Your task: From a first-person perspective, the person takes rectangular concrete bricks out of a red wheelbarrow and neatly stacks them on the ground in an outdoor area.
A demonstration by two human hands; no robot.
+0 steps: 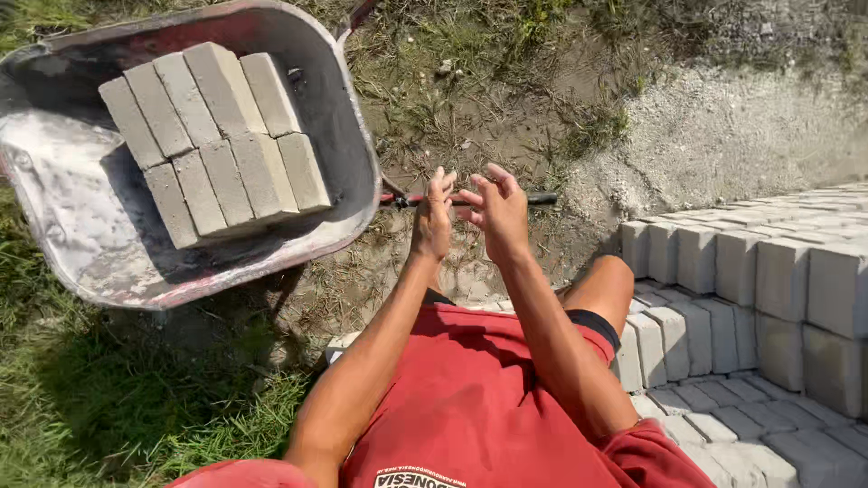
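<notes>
My left hand [432, 217] and my right hand [495, 212] are raised close together in front of me, fingers apart and touching at the tips, holding nothing. Just beyond them runs the red wheelbarrow handle with a black grip [540, 198]. The wheelbarrow [344, 117] stands to the left, its tub holding several grey concrete paving blocks [212, 140] stacked in rows. I wear a red shirt and shorts, and my knee [604, 280] shows at right.
Laid grey paving blocks [750, 271] stand in stepped rows at the right, with more flat ones below. Bare dirt and gravel lie ahead of my hands. Grass [108, 407] covers the lower left.
</notes>
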